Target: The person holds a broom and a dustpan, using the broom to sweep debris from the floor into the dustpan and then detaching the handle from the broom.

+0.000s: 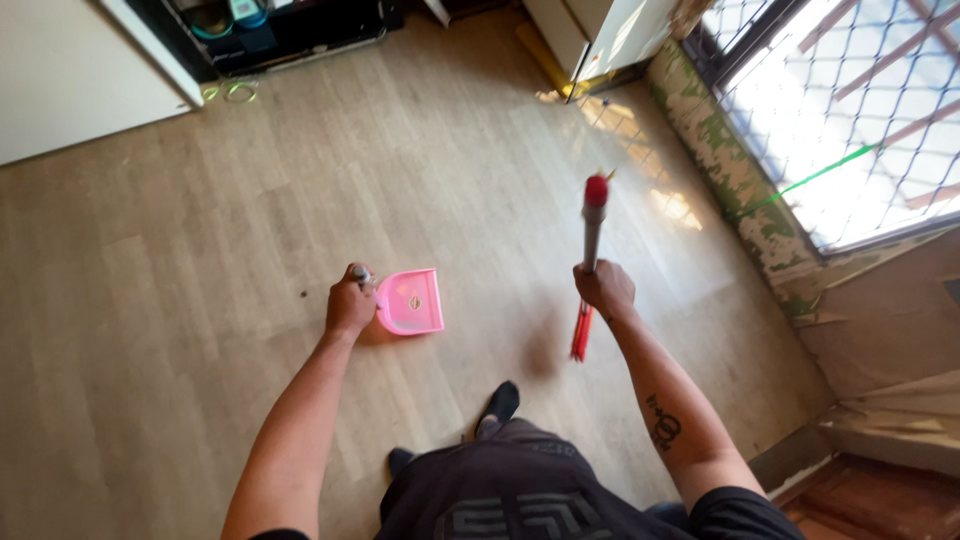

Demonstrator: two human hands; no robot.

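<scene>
Left hand [349, 303] clamped on pink dustpan [411, 302] handle, frame centre; right hand [603, 288] gripping upright broom [591, 262], centre-right, over wood floor [200, 250]

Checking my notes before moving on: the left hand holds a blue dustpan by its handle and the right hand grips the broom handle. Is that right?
Not quite: the dustpan is pink, not blue, as the head view shows. The left hand does hold it by its handle, and the right hand grips the broom handle.

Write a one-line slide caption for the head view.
Left hand grips a pink dustpan; right hand holds a broom upright.
</scene>
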